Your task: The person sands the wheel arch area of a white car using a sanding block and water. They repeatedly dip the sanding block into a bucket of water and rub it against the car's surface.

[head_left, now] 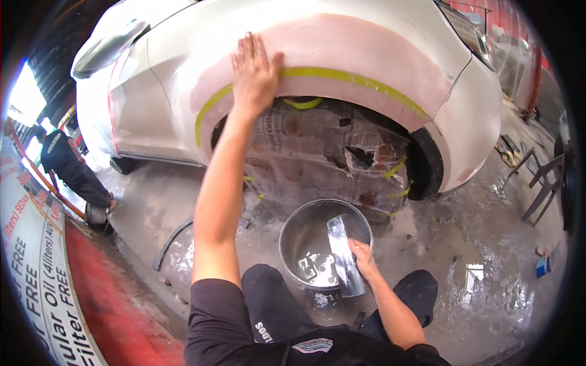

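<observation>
My left hand point(253, 76) lies flat, fingers stretched out, on the pinkish, smoothed patch point(342, 43) of a white car's body point(177, 67) above the wheel arch. Yellow-green masking tape point(348, 77) follows the arch and passes by my wrist. Printed paper sheeting point(287, 146), torn in places, covers the wheel opening. Between my knees stands a dark round bucket point(296, 226) with shiny liquid at its bottom. Over its right side, my right hand point(364, 259) grips a long, flat, wet grey block point(343, 250) by its edge. It looks like a sanding block.
Another person point(67, 165) in dark clothes bends at the far left. A curved black strip point(172, 244) lies on the wet floor point(464, 244). To the right are a dark plastic chair point(544, 177) and a small blue can point(543, 266). A printed board point(36, 268) leans at left.
</observation>
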### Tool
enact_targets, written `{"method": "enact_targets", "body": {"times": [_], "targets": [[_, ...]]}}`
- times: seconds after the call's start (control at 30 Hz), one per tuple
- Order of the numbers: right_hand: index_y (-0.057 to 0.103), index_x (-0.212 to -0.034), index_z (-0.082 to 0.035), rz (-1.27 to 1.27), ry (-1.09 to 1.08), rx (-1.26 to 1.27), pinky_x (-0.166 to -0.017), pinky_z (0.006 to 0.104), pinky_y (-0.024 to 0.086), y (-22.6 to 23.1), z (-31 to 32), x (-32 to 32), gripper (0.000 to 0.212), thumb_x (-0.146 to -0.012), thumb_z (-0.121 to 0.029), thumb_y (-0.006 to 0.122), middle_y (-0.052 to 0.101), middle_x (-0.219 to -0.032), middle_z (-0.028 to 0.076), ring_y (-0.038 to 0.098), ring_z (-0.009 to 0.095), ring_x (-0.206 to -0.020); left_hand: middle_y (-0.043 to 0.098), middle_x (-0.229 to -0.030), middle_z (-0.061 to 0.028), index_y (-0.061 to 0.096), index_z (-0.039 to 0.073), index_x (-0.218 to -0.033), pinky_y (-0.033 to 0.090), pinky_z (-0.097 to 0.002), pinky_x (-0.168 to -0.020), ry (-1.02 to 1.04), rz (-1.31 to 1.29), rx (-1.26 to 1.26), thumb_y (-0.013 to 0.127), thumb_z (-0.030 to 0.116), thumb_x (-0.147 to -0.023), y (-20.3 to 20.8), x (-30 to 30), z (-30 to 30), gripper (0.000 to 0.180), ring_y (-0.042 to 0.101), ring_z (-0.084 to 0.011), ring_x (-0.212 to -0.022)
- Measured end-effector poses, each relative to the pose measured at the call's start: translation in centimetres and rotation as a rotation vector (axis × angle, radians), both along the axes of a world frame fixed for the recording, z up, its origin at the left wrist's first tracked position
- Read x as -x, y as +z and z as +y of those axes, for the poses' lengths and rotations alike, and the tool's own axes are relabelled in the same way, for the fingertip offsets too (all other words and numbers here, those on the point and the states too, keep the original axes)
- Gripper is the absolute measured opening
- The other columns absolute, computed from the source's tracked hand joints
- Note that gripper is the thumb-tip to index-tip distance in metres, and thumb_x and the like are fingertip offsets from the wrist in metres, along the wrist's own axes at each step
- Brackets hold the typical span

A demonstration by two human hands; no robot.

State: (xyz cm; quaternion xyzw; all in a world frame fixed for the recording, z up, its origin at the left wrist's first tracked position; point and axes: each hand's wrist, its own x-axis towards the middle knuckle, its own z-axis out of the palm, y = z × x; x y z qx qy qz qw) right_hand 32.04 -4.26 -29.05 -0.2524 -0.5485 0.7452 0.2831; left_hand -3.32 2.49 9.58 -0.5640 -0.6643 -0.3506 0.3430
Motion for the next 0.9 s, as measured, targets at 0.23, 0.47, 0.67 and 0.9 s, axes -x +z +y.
{"method": "enact_targets", "body": {"times": [0.23,0.47,0.67,0.9], "targets": [[0.069,-0.111,0.001,-0.009,-0.043,0.032,-0.086,0.0268,0.048,-0.9,0.2,0.2,0.042,-0.108,-0.037,0.053,0.069,-0.100,0.000,0.062,0.009,-0.092,0.018,-0.168,-0.0287,0.022,-0.001,-0.162,0.006,-0.0543,-0.128,0.086,-0.008,-0.098,0.020,0.072,-0.103,3.6,-1.7,4.0,0.094,0.012,-0.0424,-0.158],[0.062,-0.125,0.004,-0.220,0.034,0.424,-0.073,0.0431,0.063,-1.7,3.1,3.6,0.048,-0.105,-0.040,0.056,0.073,-0.099,0.021,0.073,0.029,-0.080,0.040,-0.159,-0.0239,0.046,0.009,-0.153,0.028,-0.0588,-0.122,-0.524,0.291,0.169,0.064,0.036,-0.098,-10.0,-10.9,-4.1,0.064,0.036,-0.0447,-0.148],[0.072,-0.120,0.000,-1.098,0.491,-0.645,-0.094,0.0474,0.057,-4.7,6.1,12.3,0.041,-0.094,-0.032,0.067,0.075,-0.114,0.019,0.073,0.036,-0.102,0.051,-0.144,-0.0250,0.047,0.006,-0.149,0.041,-0.0543,-0.108,-0.121,-0.332,0.464,0.070,0.017,-0.091,-32.2,-8.5,-17.0,0.064,0.048,-0.0444,-0.134],[0.079,-0.110,-0.008,-1.463,0.863,-0.934,-0.096,0.0449,0.056,-17.0,4.2,13.8,0.032,-0.082,-0.020,0.071,0.075,-0.120,0.013,0.069,0.034,-0.116,0.056,-0.141,-0.0289,0.038,0.011,-0.157,0.047,-0.0510,-0.103,-0.127,-0.927,0.517,0.053,0.002,-0.095,-39.5,-7.6,-18.9,0.064,0.057,-0.0458,-0.126]]}}
